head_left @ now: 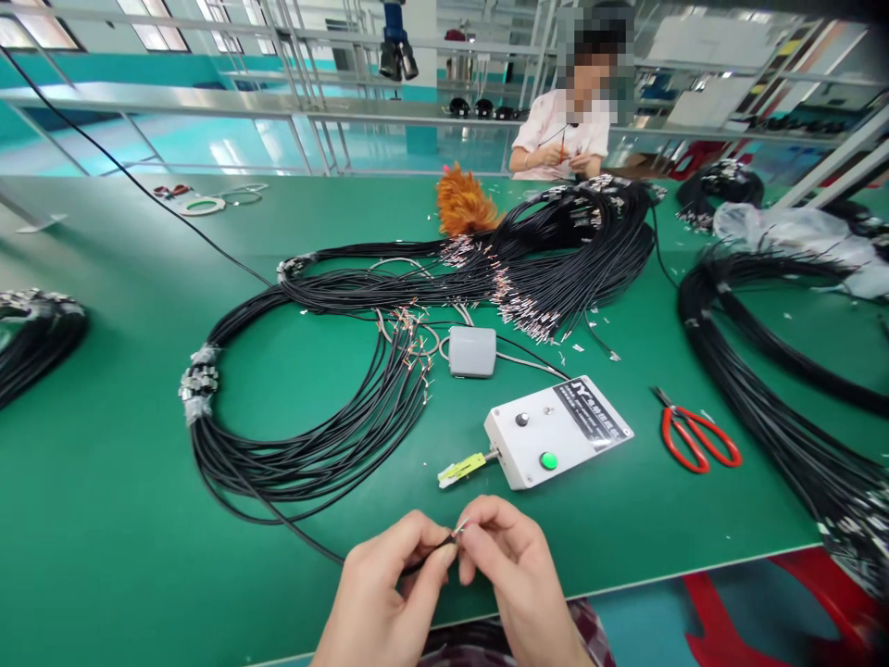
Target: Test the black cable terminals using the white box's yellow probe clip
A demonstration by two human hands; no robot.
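Note:
Between thumb and fingers, my left hand (393, 588) grips a black cable (312, 540) close to its stripped end. My right hand (507, 570) pinches the thin inner wires (459, 528) that stick out of that end, one whitish and one reddish. Both hands meet at the table's near edge. From the left hand the cable runs back to a looped bundle of black cables (278, 463), whose bared copper ends fan out to the right. Just beyond my hands lies a white control box (556, 435) with a green button and a yellow-green clip (462, 470) on its front.
Red-handled cutters (698, 437) lie right of the box, and a grey block (472, 352) sits behind it. More cable bundles (576, 241) and an orange feather duster (465, 202) are farther back. Other coils (736, 324) cover the right side. A co-worker (562, 134) sits across the table.

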